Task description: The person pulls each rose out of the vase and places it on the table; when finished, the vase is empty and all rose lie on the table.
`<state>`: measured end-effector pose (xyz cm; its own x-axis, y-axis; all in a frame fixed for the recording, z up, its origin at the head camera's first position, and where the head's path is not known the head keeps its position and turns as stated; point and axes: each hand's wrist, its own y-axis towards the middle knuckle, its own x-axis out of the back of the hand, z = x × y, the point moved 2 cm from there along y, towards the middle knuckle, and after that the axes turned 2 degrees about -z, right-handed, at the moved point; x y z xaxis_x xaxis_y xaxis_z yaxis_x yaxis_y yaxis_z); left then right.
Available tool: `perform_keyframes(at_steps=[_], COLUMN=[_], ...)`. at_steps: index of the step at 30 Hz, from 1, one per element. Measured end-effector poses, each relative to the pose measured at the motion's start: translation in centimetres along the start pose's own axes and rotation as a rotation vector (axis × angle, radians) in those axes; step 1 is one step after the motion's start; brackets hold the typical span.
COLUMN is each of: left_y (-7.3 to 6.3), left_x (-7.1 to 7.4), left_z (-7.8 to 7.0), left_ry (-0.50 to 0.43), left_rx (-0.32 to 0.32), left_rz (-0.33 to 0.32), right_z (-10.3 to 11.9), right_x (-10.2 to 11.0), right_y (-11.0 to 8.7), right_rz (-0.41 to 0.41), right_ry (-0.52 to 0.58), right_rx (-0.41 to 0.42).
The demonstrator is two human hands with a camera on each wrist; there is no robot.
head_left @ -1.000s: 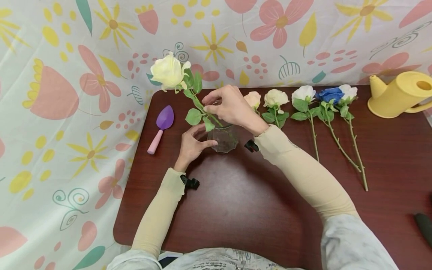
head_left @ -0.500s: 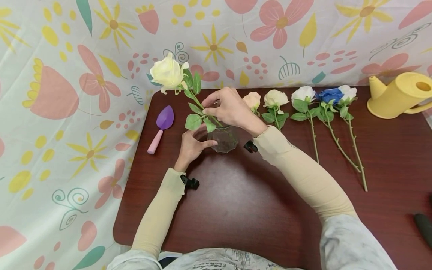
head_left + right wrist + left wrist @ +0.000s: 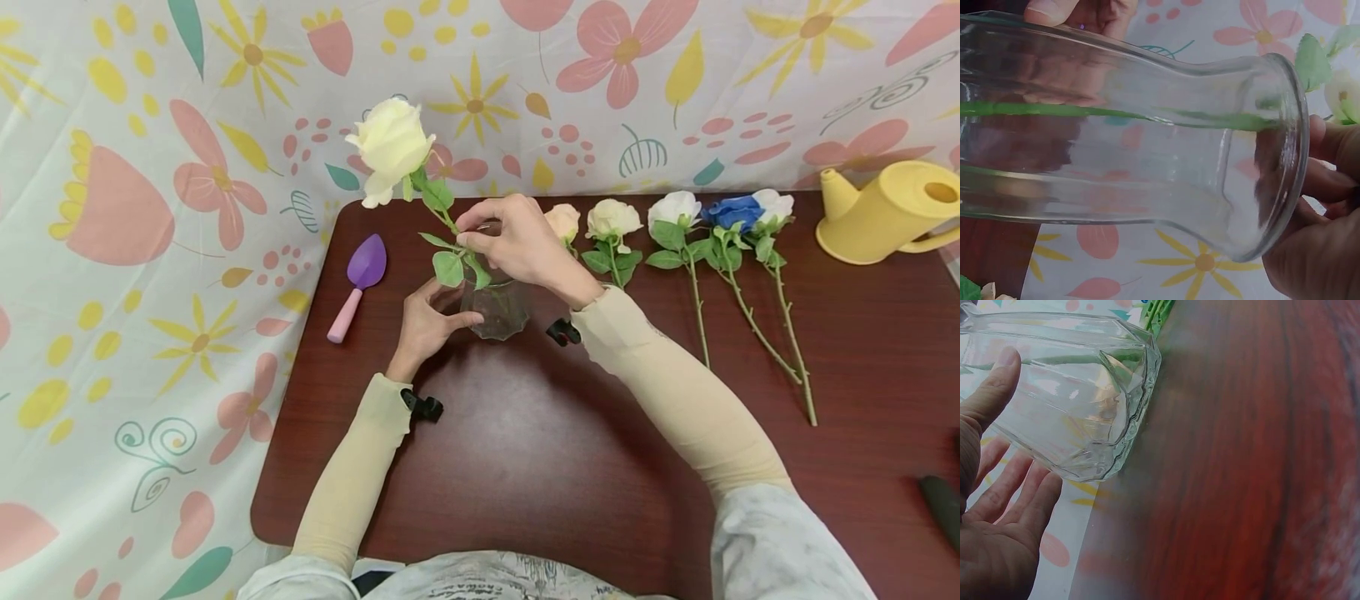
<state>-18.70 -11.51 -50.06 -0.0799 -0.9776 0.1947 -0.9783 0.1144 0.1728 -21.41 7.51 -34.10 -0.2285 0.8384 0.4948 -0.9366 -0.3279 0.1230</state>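
A clear glass vase (image 3: 501, 323) stands upright on the dark table. My left hand (image 3: 429, 327) holds its left side, thumb in front and fingers behind; in the left wrist view the thumb lies against the glass (image 3: 1054, 419). Above the rim, my right hand (image 3: 517, 240) pinches the green stem of a cream-white rose (image 3: 392, 140). The bloom leans up and left, with leaves (image 3: 448, 268) hanging beside the vase's mouth. Through the glass in the right wrist view, the stem (image 3: 1054, 110) runs down inside the vase. Some right fingers are hidden behind the rim.
To the left lies a purple trowel (image 3: 367, 262) with a pink handle. On the right lie a peach rose (image 3: 562, 222), a cream rose (image 3: 613, 218), white roses (image 3: 675, 207) and a blue rose (image 3: 733, 212). A yellow watering can (image 3: 873, 217) stands at the back right.
The held rose has turned, and its bloom has shifted slightly up and right. My right hand has moved slightly right. My left hand and the vase stay in place.
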Motion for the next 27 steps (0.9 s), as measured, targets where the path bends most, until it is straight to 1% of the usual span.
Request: perform_keyframes(at_steps=[4,11,16,22,27], left_y=[0.0,0.1,-0.1,-0.1,0.0], left_x=[0.0,-0.1,0.0,0.0,0.0], left_z=[0.0,-0.1,-0.1,-0.1,0.0], left_ry=[0.006,-0.005,0.009,0.003,0.005], left_rx=[-0.002,-0.002,0.008,0.018,0.014], left_rz=[-0.007,-0.015,-0.012,-0.005,-0.007], right_z=[-0.2,-0.7,-1.2,-2.0,-2.2], right_x=[0.3,0.8,0.9,1.0,1.2], right_y=[-0.3,-0.8,-1.2,-1.6,-1.8], right_rz=[-0.038,-0.126,-0.182,-0.236,-0.295], right_ry=[0.071,0.156,0.24,0.345,0.426], right_rx=[0.004,0.061,0.074,0.095,0.1])
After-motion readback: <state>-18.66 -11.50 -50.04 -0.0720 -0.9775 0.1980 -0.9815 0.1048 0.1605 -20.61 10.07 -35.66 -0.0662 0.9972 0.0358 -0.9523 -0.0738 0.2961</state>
